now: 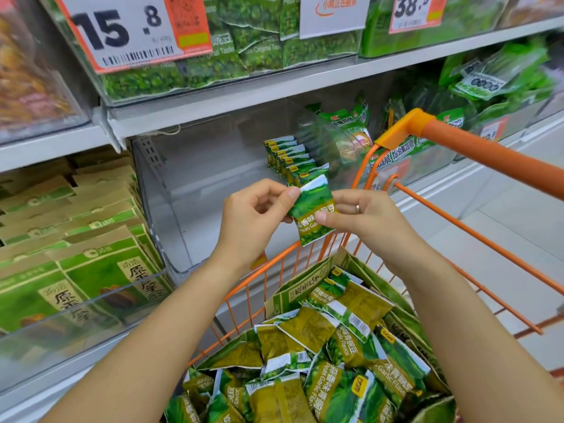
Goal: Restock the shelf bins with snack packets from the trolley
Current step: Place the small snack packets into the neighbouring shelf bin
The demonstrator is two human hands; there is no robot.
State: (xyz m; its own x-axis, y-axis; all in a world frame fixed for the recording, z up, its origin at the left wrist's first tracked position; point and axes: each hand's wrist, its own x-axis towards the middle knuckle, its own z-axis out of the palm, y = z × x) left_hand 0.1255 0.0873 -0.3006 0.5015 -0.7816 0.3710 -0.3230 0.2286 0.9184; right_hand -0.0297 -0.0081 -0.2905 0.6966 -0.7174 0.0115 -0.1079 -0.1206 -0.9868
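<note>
A small green pea snack packet (311, 209) hangs in the air in front of the shelf. My left hand (253, 218) pinches its upper left edge and my right hand (363, 218) pinches its right side. Behind it, a clear shelf bin (183, 190) holds a short row of the same packets (290, 160) standing upright at its back right. Below my arms, an orange trolley (488, 154) carries an open carton (293, 294) heaped with several more packets (335, 346).
Green and brown snack boxes (91, 270) fill the clear bin to the left. A bin of green pea bags (232, 56) sits on the shelf above, behind a price tag reading 15.8 (122, 29). More green packs (500, 80) lie in bins to the right.
</note>
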